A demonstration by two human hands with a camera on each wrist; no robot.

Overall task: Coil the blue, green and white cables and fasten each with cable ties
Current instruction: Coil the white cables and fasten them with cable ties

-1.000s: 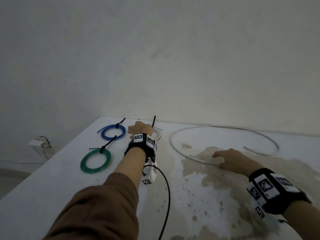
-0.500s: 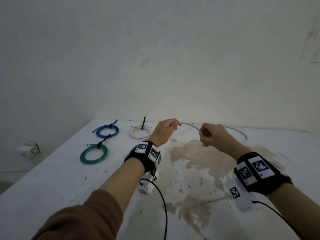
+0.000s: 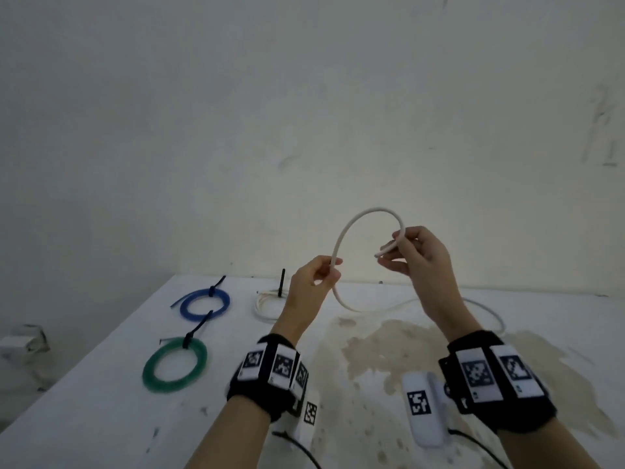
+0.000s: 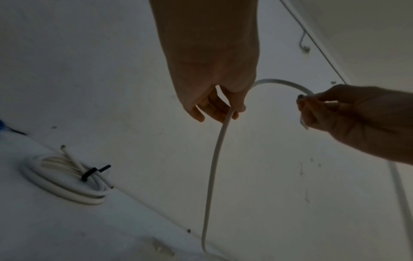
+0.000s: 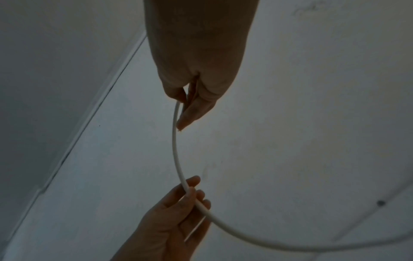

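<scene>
Above the white surface [image 3: 101, 418], both hands are raised and share one loose white cable [image 3: 358, 216]. The left hand [image 3: 309, 289] pinches the cable between thumb and fingertips at the lower left of an arch; in the left wrist view the same left hand [image 4: 214, 84] has the cable [image 4: 213, 167] running down from its fingers toward the surface. The right hand [image 3: 422, 262] holds the cable close to its free end, fingers curled round it, so that the end pokes out to the left of the fingers. Between the two hands the cable bends upward in a half loop. In the right wrist view the right hand [image 5: 196, 70] grips the cable [image 5: 176, 153] at the top, and the left hand [image 5: 176, 217] holds it lower down. Beyond the left hand the rest of the cable drops to the surface and trails off to the right behind the right forearm.

On the left part of the surface lie three finished coils, each closed by a black tie: a blue coil [image 3: 204, 304] farthest back, a green coil [image 3: 174, 363] nearer, and a white coil [image 4: 64, 183] just beside the left hand. A brownish stain [image 3: 389, 353] spreads over the surface under the forearms.
</scene>
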